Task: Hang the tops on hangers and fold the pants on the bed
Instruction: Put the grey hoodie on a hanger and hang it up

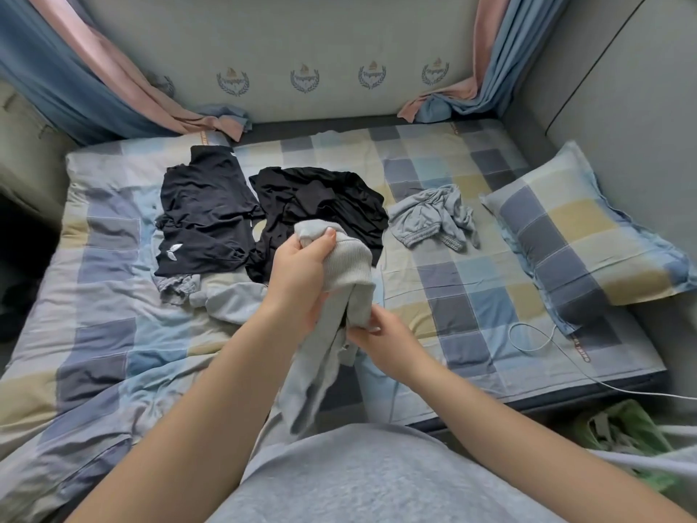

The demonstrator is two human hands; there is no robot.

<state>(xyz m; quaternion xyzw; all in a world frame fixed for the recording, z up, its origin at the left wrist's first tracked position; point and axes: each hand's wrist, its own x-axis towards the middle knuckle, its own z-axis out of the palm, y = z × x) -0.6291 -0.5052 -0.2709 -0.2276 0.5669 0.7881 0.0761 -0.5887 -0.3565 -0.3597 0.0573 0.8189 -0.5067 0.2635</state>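
A grey garment (349,266) with a ribbed band hangs above the bed's near side. My left hand (301,273) grips its upper part, thumb on top of the cloth. My right hand (381,339) pinches a lower fold just beneath. The rest of the garment droops toward my lap. On the checked bedsheet (471,288) lie a dark navy top with a white logo (205,217), a black garment (320,201) spread beside it, and crumpled light grey shorts (433,217) to the right. More pale grey cloth (230,300) lies under my left forearm. No hanger is in view.
A checked pillow (581,235) rests at the right. A white cable (535,341) runs across the sheet's right front corner. Blue and pink curtains (94,77) hang at both back corners. A padded wall with crests (301,50) closes the far side. Green cloth (626,428) lies at the lower right.
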